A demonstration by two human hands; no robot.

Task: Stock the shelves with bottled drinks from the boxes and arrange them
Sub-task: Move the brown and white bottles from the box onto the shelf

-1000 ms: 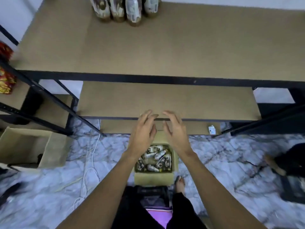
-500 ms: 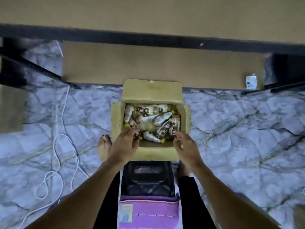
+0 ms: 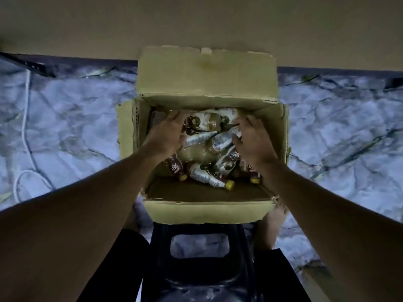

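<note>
The bottles (image 3: 209, 177) lie loose inside the open cardboard box (image 3: 207, 211) on the marble floor (image 3: 65, 127). My left hand (image 3: 166, 134) is in there touching the far bottle (image 3: 206, 124), and my right hand (image 3: 253, 141) covers a middle bottle (image 3: 220, 141). Whether the fingers really grip, I cannot tell.

Matt, rough-edged cardboard box (image 3: 202, 77) — glossy plastic bottles (image 3: 205, 124) inside, on a veined marble-look floor (image 3: 72, 118).

1 open cardboard box (image 3: 209, 212). Bottles (image 3: 205, 124) inside: at least 7 visible, exact count hidden under hands. 3 yellow caps (image 3: 229, 184) showing. 2 hands in box: left hand (image 3: 165, 136), right hand (image 3: 254, 143). 1 black stool (image 3: 200, 277). 1 white cable (image 3: 25, 118).
</note>
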